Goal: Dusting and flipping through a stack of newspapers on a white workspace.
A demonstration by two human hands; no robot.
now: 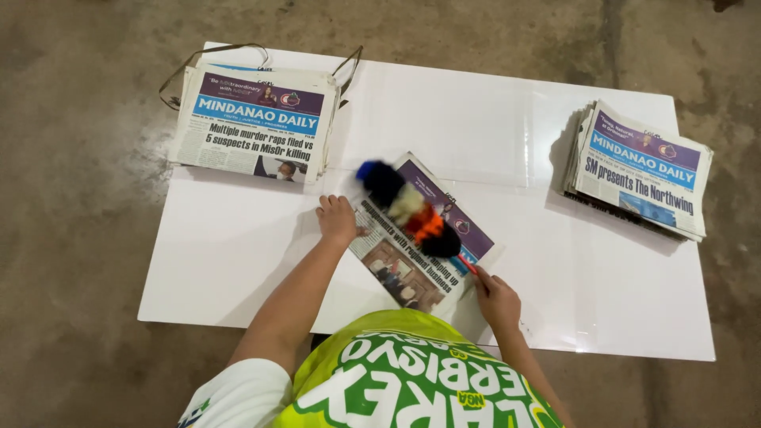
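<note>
The person crouches at the near edge of a white board [238,261] laid flat on a concrete floor [71,198]. A single folded newspaper [412,254] lies at the board's centre, turned at an angle. The left hand [338,219] rests on the paper's left edge, palm down with fingers spread flat, pinning it rather than gripping it. The right hand [497,299] is closed around the red handle of a multicoloured duster [411,208], whose fluffy head, banded in blue, cream, orange and black, lies across the paper's upper half and looks blurred.

Two stacks flank the work. The far-left stack [255,120] sits at the board's far left corner, with thin loose cords lying behind it. The right stack [640,168] rests well apart at the far right, its copies slightly fanned.

Judging by the layout, the dusting of this one copy appears to be mid-way: the duster covers the far half, while the near half with its photograph is uncovered. Which stack holds finished copies and which holds those waiting cannot be told, as both look alike, so how many remain is unclear.
</note>
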